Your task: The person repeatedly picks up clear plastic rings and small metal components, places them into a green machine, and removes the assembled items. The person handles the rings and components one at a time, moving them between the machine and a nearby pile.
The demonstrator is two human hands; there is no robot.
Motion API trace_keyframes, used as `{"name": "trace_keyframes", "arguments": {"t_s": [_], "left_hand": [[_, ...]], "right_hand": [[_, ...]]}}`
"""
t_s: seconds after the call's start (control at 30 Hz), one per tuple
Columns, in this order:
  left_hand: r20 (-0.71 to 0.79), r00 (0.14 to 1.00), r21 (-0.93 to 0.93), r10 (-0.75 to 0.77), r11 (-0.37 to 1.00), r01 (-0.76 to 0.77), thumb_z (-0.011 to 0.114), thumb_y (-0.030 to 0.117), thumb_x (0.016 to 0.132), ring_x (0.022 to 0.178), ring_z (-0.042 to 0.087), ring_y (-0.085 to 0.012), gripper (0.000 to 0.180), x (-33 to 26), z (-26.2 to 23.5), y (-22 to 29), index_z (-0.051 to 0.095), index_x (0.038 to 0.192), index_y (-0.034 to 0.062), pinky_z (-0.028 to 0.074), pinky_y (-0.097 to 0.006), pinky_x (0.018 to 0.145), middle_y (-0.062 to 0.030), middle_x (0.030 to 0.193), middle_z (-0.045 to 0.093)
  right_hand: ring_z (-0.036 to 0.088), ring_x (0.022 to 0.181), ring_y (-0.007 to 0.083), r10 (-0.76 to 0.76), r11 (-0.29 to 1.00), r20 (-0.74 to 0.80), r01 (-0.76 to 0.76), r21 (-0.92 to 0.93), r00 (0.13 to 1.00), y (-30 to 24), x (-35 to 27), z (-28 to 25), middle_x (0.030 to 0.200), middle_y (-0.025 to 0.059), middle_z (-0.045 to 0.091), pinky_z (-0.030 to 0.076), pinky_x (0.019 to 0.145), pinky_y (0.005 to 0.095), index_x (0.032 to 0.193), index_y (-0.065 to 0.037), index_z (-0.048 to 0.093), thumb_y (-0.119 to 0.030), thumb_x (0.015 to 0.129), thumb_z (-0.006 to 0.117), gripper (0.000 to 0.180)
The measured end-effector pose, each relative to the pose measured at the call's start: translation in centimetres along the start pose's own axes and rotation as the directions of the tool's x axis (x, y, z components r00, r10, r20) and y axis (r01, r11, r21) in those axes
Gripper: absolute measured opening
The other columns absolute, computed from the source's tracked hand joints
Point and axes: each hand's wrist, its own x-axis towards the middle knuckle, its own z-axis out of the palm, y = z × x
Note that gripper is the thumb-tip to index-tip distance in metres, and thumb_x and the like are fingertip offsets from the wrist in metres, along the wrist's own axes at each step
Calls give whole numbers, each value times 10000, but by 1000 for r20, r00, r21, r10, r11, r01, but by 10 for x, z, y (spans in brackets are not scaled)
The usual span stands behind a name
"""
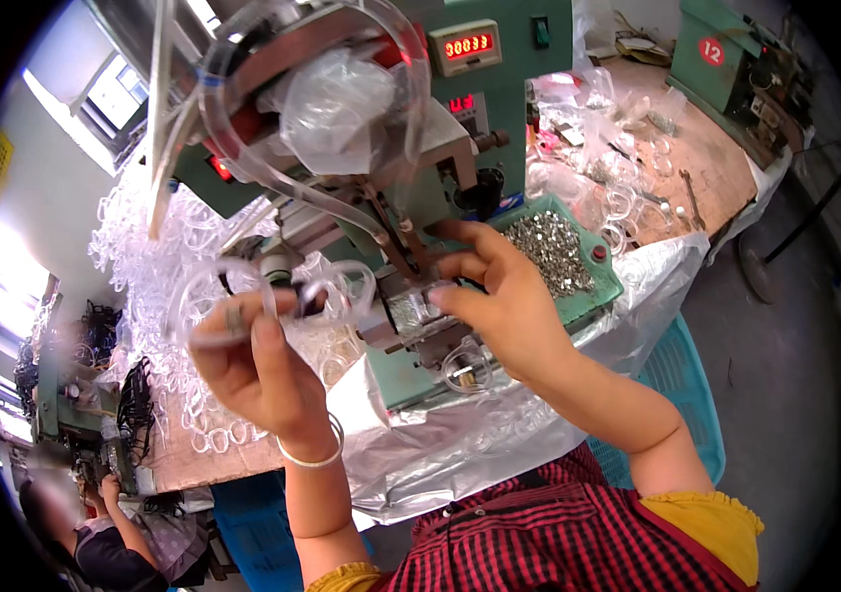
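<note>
At far left a co-worker (pixel 110 543) sits, hands raised, and black cords (pixel 136 400) lie along the far side of the table (pixel 179 471). A heap of clear loops (pixel 159 237) spreads over that table, right up to the near edge, with a blue bin (pixel 253 528) below it.

The left hand (pixel 263 380) is raised over the heap, thumb and fingers pinched on a clear loop (pixel 179 306); the loop is blurred, and a second curve shows just right of the fingertips. The gap between the hands is narrow, the front of the machine (pixel 504 94) filling its far side.

The ram (pixel 396 237) comes down to a metal block (pixel 406 311), leaving little space there. The right hand (pixel 514 311) is just beside both, thumb and fingers curled close together; I cannot tell whether they grip anything.

Right of that hand, tight against its knuckles, is a green tray (pixel 606 286) of metal bits, its raised rim facing the foil (pixel 652 291) that drapes over the table's near edge. A blue basket (pixel 692 414) stands below. Farther right are a wrench (pixel 691 200), another machine (pixel 722 64) and open floor (pixel 766 414).
</note>
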Motion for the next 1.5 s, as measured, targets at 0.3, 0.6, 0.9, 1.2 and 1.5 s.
{"name": "trace_keyframes", "arguments": {"t_s": [0.3,0.6,0.9,1.2,1.5], "left_hand": [[762,544,181,351,692,-699,725,46,686,742,619,-200,249,-49,23,-5,551,862,82,564,-308,661,-83,1032,675],[750,582,178,314,752,-635,697,86,692,721,585,-205,230,-61,12,-13,572,885,83,558,-380,769,-113,1128,648],[171,937,981,305,39,-192,542,-46,898,1061,576,-302,305,-79,-116,56,569,1200,-10,437,-380,939,-187,1185,596],[68,935,994,-348,-56,-93,752,101,668,879,563,-275,85,-29,-220,-29,753,753,109,458,-364,795,-64,888,643],[202,949,979,-240,61,-193,625,41,761,937,541,-319,94,-46,-237,-83,650,849,21,441,-437,802,-114,943,604]], "right_hand": [[425,1257,390,-346,158,-44,12,-987,937,68,-3,-121,1223,214,545,380,1010,461,990,-77,675,-160,717,720,288],[554,1092,368,-436,212,-30,70,-975,899,82,7,-130,1122,189,612,433,957,432,884,-25,667,-106,732,710,178],[652,815,205,-310,510,-196,-12,-860,930,65,-8,-131,904,126,694,497,768,307,982,-8,703,-75,830,668,170],[648,827,177,-291,677,-182,68,-733,939,76,28,-106,918,114,695,484,763,276,1001,10,680,-98,859,640,182],[604,837,113,-240,653,-385,-146,-744,891,52,-69,-171,916,43,670,475,778,250,976,9,682,-14,820,669,158]]}}
